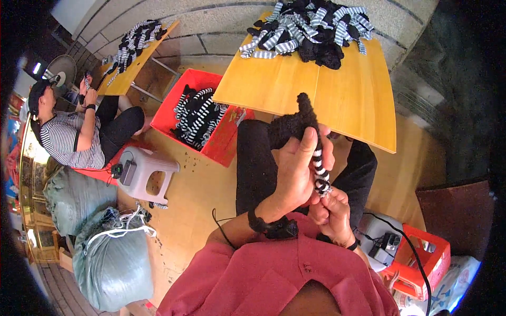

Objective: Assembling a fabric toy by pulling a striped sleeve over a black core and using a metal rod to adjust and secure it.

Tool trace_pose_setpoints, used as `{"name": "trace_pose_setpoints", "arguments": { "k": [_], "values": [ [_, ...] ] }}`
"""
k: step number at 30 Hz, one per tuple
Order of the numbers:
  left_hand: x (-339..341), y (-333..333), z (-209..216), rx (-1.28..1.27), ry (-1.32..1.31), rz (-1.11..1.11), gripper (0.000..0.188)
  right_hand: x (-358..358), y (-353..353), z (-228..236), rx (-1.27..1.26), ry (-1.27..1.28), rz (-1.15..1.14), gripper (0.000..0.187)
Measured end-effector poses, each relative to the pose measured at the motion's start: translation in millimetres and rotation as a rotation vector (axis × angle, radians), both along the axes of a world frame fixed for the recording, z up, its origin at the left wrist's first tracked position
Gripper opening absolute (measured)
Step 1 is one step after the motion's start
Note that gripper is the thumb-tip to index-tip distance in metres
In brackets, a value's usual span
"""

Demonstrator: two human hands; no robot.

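Above my lap I hold a fuzzy black fabric piece (pixel 293 126) with a narrow black-and-white striped tube (pixel 319 166) running down from it. My left hand (pixel 295 171) is closed around both, its thumb lying along the black fabric. At the tube's lower end, my right hand (pixel 333 213) pinches the striped tip, where a pale frayed bit shows. The exact kind of item cannot be made out. Beyond my hands stands a yellow wooden table (pixel 353 95), with a heap of striped and black fabric pieces (pixel 316 29) at its far side.
Left of the table, a red bin (pixel 221 145) holds several striped and black pieces. A co-worker (pixel 74 126) sits at another table (pixel 126 76) on the far left. A grey stool (pixel 150 171) and stuffed sacks (pixel 113 263) stand at left; a red stool (pixel 427 260) at lower right.
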State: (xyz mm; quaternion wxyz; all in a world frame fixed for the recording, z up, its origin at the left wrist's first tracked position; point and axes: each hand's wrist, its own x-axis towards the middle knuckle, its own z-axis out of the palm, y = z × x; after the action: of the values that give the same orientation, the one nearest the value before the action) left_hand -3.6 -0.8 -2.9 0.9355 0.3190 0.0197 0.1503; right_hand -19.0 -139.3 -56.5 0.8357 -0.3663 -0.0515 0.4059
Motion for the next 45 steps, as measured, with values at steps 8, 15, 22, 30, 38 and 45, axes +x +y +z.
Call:
{"name": "trace_pose_setpoints", "arguments": {
  "k": [8, 15, 22, 30, 38, 45],
  "values": [
    [12.8, 44.8, 6.2, -0.017, -0.013, 0.322, 0.027, -4.1, 2.0, -9.6, -0.242, -0.204, -0.038, 0.024],
    [8.5, 121.4, 2.5, -0.070, -0.063, 0.400, 0.025, 9.9, -45.5, -30.3, -0.963, -0.720, -0.231, 0.019],
    [-0.9, 61.7, -26.7, 0.196, 0.205, 0.153, 0.029, 24.6, -23.9, 2.8, -0.615, -0.522, -0.531, 0.012],
    [-7.9, 19.6, -43.3, 0.743, 0.266, -0.049, 0.033, 72.4, 22.1, 29.9, -0.607, -0.784, -0.411, 0.035],
    [-6.9, 20.6, -47.7, 0.883, 0.153, -0.165, 0.018, 76.8, 23.5, 20.2, -0.402, -0.757, -0.145, 0.013],
    [-21.2, 33.6, -41.1, 0.499, 0.366, -0.384, 0.024, 84.1, 19.3, 19.6, -0.259, -0.449, -0.417, 0.008]
  ]
}}
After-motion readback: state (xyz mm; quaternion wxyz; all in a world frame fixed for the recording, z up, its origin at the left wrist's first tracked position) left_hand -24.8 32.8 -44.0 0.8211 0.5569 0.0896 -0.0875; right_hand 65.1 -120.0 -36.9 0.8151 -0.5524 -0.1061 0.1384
